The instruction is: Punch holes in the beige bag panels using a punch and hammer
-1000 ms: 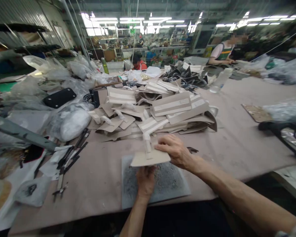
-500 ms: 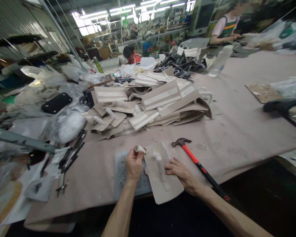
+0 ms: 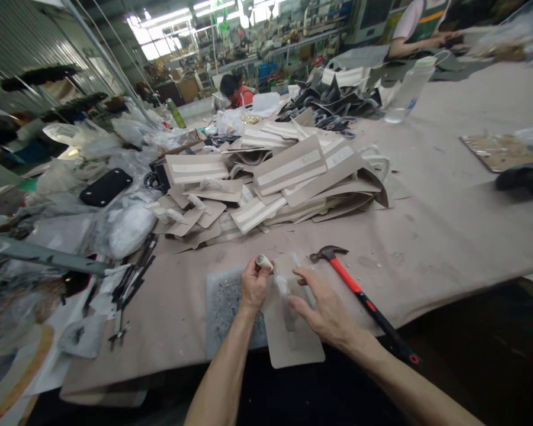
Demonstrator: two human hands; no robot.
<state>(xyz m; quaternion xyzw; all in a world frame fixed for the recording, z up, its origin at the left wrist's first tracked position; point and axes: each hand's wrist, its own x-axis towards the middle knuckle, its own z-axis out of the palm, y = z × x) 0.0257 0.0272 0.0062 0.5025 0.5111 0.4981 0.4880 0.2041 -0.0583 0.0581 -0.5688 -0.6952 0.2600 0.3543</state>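
Left hand [image 3: 253, 286] pinches off-white roll [image 3: 263, 262]. Right hand [image 3: 323, 306], spread, over round-cornered beige panel [image 3: 294, 344] at 5–6 o'clock; contact unclear. Claw hammer [image 3: 359, 290], red-black handle, 4 o'clock. Bottle [image 3: 408, 92] label, 2 o'clock: illegible.

Through my feed, I see a beige panel [image 3: 299, 348] overlapping the grey slab [image 3: 224, 316] — rounded near corners jutting past the table [image 3: 173, 296] edge, film-wrapped strip [image 3: 289, 322] down its middle — and a pale roll [image 3: 263, 262] at its far-left edge.

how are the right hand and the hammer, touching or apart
Apart: the head view shows a strip of tabletop between the right hand and the hammer.
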